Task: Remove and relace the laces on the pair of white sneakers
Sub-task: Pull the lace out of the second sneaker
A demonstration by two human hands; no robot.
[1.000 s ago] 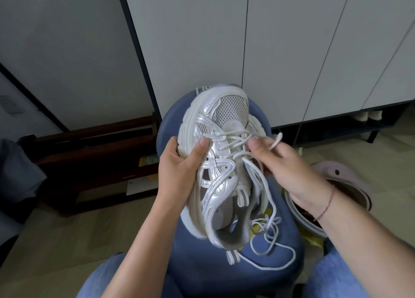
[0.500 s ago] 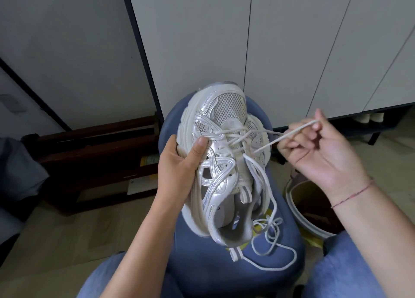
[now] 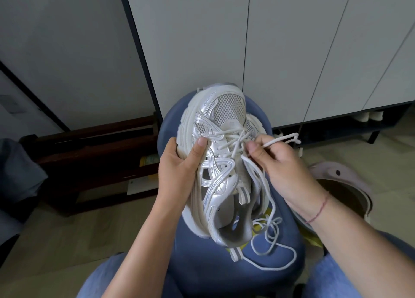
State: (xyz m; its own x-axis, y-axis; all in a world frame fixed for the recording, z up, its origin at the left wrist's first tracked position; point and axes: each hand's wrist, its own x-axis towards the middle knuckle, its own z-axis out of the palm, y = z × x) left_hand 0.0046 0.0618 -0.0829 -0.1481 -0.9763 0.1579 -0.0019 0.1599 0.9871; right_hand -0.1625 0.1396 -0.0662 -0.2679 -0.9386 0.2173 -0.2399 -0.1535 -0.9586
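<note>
- small raised lettering (image 3: 207,101) is running along the silver trim by the toe of the white sneaker (image 3: 215,163), too small to read; no other writing is showing legibly.
- the white sneaker is sitting in the centre of the frame over a blue padded seat (image 3: 213,275), toe pointing to the top of the frame and heel opening facing the bottom.
- the left hand (image 3: 179,169) is gripping the sneaker's left side, thumb pressing on the silver overlay and fingers curling under the sole.
- the right hand (image 3: 278,165) is pinching the lace (image 3: 280,140) between thumb and forefinger just right of the upper eyelets, the other fingers curling in; a short doubled length is sticking out to the right.
- the rest of the lace is trailing down the sneaker's right side and lying in loose loops on the seat at lower centre-right.
- a red string (image 3: 318,210) is circling the right wrist.
- pale cabinet doors (image 3: 292,50) are filling the top of the frame; a dark wooden rack (image 3: 89,151) is standing at the left on a light floor (image 3: 45,241); a round bin (image 3: 350,185) with a pinkish rim is sitting at the right.
</note>
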